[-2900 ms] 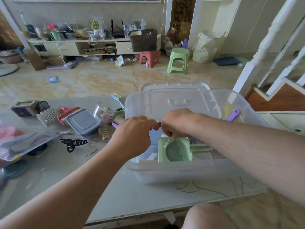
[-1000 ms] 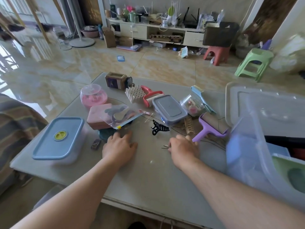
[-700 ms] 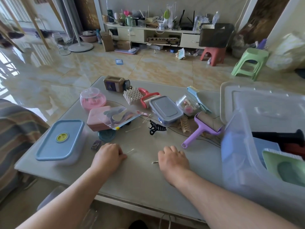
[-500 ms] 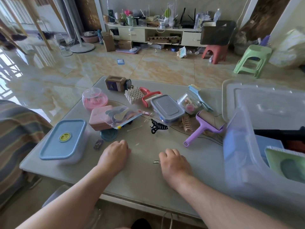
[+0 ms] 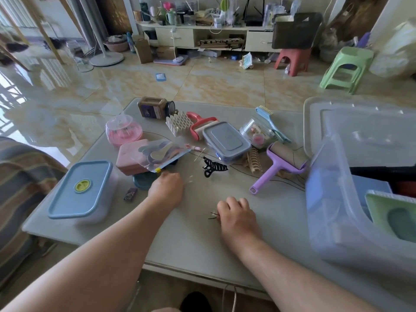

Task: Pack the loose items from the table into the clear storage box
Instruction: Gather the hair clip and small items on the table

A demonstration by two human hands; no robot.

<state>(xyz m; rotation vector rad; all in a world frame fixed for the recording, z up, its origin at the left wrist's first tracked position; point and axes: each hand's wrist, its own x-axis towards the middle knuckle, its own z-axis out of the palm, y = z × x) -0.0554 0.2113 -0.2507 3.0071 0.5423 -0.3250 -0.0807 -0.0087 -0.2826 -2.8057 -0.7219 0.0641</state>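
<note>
The clear storage box stands at the table's right, tilted toward me, with a green item and dark things inside. My right hand rests curled on the table, left of the box. It is closed on small black hairpins that poke out by the thumb. My left hand is curled, knuckles up, with thin pale sticks at its fingertips; its grip is hidden. A black hair claw and a purple lint roller lie beyond my hands.
The box's lid lies at the back right. A blue-lidded container sits front left. A pink box, spoon bag, grey-lidded container, brown jar, blue brush and beige claw clip crowd the middle.
My view swung from the box to the table's left. Both hands left the box and went down to the tabletop. My right hand drew back with the hairpins; my left moved up toward the sticks.
</note>
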